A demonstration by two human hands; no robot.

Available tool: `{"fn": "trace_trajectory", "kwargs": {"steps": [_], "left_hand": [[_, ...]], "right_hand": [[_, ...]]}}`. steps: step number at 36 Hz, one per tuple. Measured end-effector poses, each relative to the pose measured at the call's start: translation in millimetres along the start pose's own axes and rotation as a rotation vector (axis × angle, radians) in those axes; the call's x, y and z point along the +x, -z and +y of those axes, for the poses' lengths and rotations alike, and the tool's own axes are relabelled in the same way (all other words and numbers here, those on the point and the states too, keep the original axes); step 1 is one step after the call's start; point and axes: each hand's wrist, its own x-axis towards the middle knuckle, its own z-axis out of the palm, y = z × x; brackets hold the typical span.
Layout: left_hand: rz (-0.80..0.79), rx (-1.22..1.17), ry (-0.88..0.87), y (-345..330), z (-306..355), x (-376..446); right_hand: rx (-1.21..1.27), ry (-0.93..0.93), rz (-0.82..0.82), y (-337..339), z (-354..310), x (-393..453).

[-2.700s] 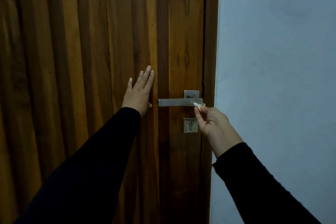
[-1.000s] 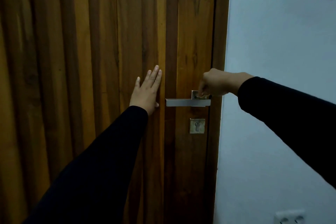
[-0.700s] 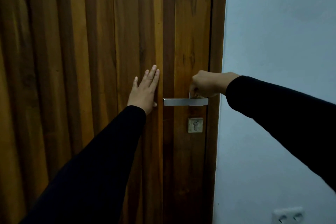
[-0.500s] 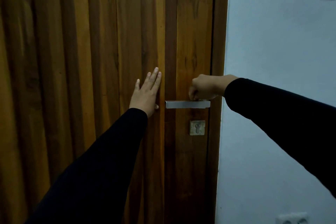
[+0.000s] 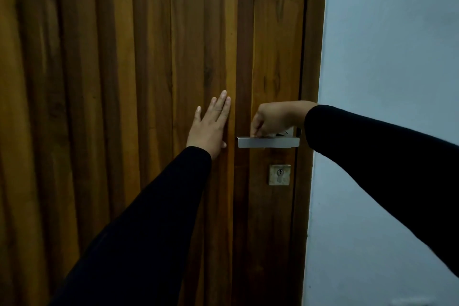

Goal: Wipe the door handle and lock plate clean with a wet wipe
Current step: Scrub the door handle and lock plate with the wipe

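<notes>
Door (image 5: 154, 57), dark wooden planks, is filling the left and centre of the view and is serving as landmark. Door handle (image 5: 268, 142), a flat silver lever, is lying level near the door's right edge. Lock plate (image 5: 279, 174), a small square brass-coloured plate with a keyhole, is sitting on the door just below the handle's right part. Left hand (image 5: 210, 126) is resting flat against the door, fingers spread open and pointing up, just left of the handle's free end, holding nothing. Right hand (image 5: 274, 118) is reaching in from the right in a black sleeve (image 5: 377, 154), fingers curled downward and bunched together, their tips touching the top edge of the handle. Wet wipe is not showing; whether it is being pinched under those fingers cannot be told. Pale blue wall (image 5: 387, 57) is standing right of the door frame.
</notes>
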Motion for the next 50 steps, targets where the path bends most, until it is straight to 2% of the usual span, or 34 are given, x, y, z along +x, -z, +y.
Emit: {"fn": "trace_trajectory", "kwargs": {"steps": [24, 28, 35, 40, 46, 50], "left_hand": [[-0.01, -0.018, -0.023, 3, 0, 0], [-0.024, -0.136, -0.027, 5, -3, 0], [-0.016, -0.041, -0.017, 2, 1, -4], [-0.026, -0.046, 0.019, 4, 7, -7], [-0.055, -0.071, 0.04, 5, 7, -10], [-0.064, -0.089, 0.043, 2, 7, -13]], "right_hand": [[0.443, 0.172, 0.179, -16, -22, 3], [0.511, 0.273, 0.265, -14, -36, -3], [0.623, 0.318, 0.54, -21, -32, -35], [0.721, 0.209, 0.807, -52, 5, -65], [1.189, -0.124, 1.054, -109, 52, -75], [1.184, -0.342, 1.142, -136, 70, -67]]}}
